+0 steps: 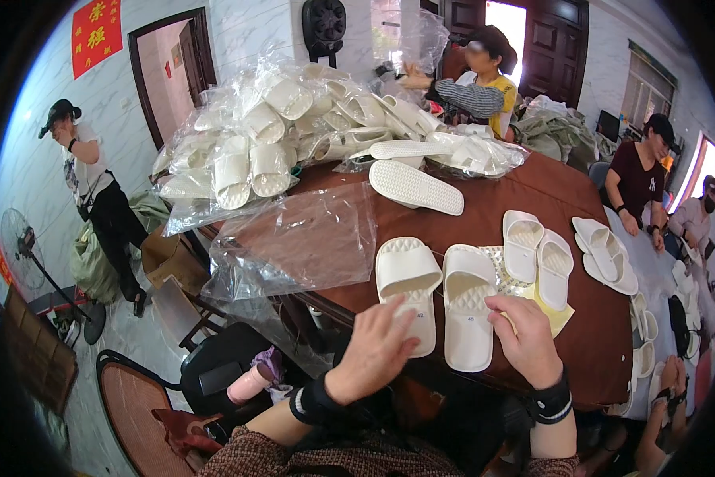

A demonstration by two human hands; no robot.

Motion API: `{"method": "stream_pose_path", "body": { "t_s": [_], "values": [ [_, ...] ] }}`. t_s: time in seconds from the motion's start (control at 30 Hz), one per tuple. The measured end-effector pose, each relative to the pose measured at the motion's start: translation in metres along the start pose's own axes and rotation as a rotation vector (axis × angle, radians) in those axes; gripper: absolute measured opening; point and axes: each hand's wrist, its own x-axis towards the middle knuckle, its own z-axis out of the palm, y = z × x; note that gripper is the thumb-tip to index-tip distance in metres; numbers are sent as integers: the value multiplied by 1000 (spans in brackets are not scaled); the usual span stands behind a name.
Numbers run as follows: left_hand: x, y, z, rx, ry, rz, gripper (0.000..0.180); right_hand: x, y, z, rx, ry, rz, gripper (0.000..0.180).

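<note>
Two white slides lie side by side, toes away from me, on the brown-covered table. My left hand [377, 342] reaches over the left slide [407, 266], fingers stretched and thumb apart, near its inner sole. At the outer edge of the right slide [468, 350] is my right hand [530, 338], its thumb and forefinger a little apart. Both hands look free of any held thing; whether the fingertips touch the slides I cannot tell. A small printed sticker shows on each insole. Left of them a flat clear plastic bag [302, 242] hangs partly over the table edge.
Bagged white slides [270, 119] form a heap at the far left. One slide lies sole up [415, 188]. Another pair [554, 274] rests on yellow sticker sheets [560, 316] at right. A black chair [222, 370] stands left. Other people work across and right of the table [580, 350].
</note>
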Motion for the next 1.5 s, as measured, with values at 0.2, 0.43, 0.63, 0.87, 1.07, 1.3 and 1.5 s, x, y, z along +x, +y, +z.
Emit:
{"method": "stream_pose_path", "body": {
  "t_s": [0.2, 0.43, 0.63, 0.87, 1.07, 1.3, 1.5],
  "values": [
    [15, 18, 22, -88, -145, 140, 49, -13, 19, 34, 326, 87, 265, 15],
    [19, 6, 37, -84, -208, 99, 38, -21, 46, 70, 469, 198, 385, 14],
    [22, 8, 39, -52, -238, 108, 34, -28, 50, 77, 401, 266, 318, 16],
    [16, 11, 42, -31, -241, 105, 35, -34, 46, 80, 325, 255, 297, 14],
    [15, 12, 40, -17, -219, 108, 36, -30, 42, 79, 263, 218, 276, 11],
    [10, 25, 36, -90, -208, 138, 35, -29, 42, 80, 211, 215, 263, 11],
    [6, 27, 40, -60, -181, 150, 34, -28, 40, 79, 194, 207, 250, 12]
  ]
}}
